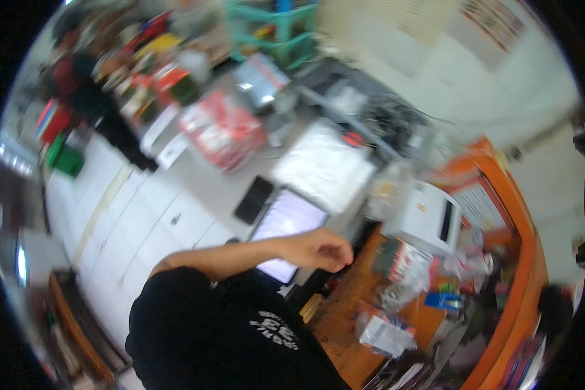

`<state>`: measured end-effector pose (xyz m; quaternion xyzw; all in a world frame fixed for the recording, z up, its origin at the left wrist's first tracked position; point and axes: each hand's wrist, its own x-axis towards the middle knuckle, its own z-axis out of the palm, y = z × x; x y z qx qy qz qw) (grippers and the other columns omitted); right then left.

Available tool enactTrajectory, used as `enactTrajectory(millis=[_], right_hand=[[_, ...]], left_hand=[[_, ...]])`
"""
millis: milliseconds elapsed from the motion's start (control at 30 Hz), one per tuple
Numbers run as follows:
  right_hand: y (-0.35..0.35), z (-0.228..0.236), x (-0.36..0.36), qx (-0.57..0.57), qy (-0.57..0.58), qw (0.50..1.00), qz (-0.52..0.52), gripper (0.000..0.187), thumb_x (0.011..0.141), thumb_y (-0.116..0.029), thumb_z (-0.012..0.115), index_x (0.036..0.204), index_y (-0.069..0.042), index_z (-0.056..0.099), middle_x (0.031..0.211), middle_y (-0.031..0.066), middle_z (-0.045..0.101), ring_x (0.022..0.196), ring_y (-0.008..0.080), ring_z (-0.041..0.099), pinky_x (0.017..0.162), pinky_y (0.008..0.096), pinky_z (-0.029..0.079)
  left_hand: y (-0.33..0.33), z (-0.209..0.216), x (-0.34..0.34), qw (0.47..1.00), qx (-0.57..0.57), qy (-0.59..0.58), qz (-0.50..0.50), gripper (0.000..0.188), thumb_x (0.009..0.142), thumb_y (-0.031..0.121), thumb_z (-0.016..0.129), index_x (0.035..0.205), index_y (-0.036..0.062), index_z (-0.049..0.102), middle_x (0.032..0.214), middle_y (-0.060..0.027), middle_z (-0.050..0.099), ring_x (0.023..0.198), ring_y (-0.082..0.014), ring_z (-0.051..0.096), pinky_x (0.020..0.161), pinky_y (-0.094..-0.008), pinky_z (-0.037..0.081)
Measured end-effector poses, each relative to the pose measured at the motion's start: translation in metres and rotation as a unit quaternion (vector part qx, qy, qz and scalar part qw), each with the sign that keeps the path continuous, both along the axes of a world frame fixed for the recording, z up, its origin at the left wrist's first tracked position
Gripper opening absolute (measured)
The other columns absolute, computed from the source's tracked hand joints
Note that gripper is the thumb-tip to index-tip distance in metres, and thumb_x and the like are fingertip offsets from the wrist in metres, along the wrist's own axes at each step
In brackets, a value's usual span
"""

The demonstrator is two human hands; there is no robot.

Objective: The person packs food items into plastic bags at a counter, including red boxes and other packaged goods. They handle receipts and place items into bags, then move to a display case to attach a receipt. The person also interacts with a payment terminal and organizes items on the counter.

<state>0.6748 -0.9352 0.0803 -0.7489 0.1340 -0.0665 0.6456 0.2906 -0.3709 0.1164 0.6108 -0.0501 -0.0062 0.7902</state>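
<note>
The lit screen [291, 218] lies at ten o'clock from the left hand [328, 250], and the forearm crosses over its lower part; whether the arm touches it or passes above, I cannot tell. The screen's long axis runs roughly from one o'clock to seven, so the forearm cuts across it at a slant. The left hand is the nearer one; the right hand is out of sight. The left hand's fingers curl loosely inward, but blur leaves it unclear whether they hold anything.

The screen is a flat, glowing, pale lilac rectangle with a dark edge. Beside it, farther out at ten o'clock, lies a smooth black phone-like slab [253, 199]. At twelve o'clock spreads a stack of glossy, whitish plastic [325, 166]. Between two and three o'clock stands a boxy white machine [424, 218] with a dark slot. Toward five o'clock a crinkled white packet [387, 335] rests on a worn orange-brown wooden desk [344, 325]. The sleeve [169, 292] is soft black cloth.
</note>
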Motion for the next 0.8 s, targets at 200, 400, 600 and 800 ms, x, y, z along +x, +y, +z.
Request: enactTrajectory(millis=[200,400,600,800], right_hand=[[0.116,0.01,-0.056,-0.191,-0.058,0.98,-0.024,0.044,0.095,-0.031,0.049,0.128,-0.002,0.053,0.121,0.0118,0.057,0.108,0.0236,0.056,0.093,0.0394,0.045],[0.222,0.155,-0.107,-0.322,-0.339,0.877,-0.114,0.034,0.094,-0.019,0.054,0.123,-0.001,0.057,0.116,0.0089,0.059,0.103,0.0197,0.057,0.089,0.0327,0.046],[0.52,0.16,-0.243,-0.196,-0.368,0.883,0.216,0.026,0.093,-0.007,0.058,0.118,0.0,0.061,0.111,0.006,0.062,0.098,0.0157,0.059,0.085,0.0261,0.047],[0.911,0.044,-0.345,-0.309,-0.276,0.689,0.595,0.05,0.081,-0.013,0.066,0.13,-0.01,0.057,0.097,0.0156,0.068,0.078,0.0251,0.063,0.07,0.0356,0.05]], left_hand=[[0.13,-0.008,-0.105,0.921,0.021,-0.016,0.388,0.008,0.09,0.008,0.065,0.098,0.004,0.063,0.087,-0.0022,0.064,0.081,-0.0094,0.06,0.076,-0.0261,0.051],[0.287,-0.069,-0.232,0.688,0.079,0.097,0.715,0.012,0.094,0.016,0.059,0.088,0.0071,0.064,0.073,0.0016,0.058,0.067,-0.0077,0.052,0.061,-0.023,0.041],[0.472,-0.162,-0.314,0.526,0.24,0.114,0.808,0.017,0.089,0.015,0.065,0.078,0.0041,0.059,0.067,0.0009,0.051,0.064,-0.0088,0.044,0.061,-0.0258,0.039],[0.546,-0.212,-0.386,0.644,0.379,0.226,0.625,0.016,0.085,0.015,0.064,0.076,0.0022,0.06,0.071,-0.0144,0.058,0.068,-0.0304,0.056,0.065,-0.0384,0.044]])
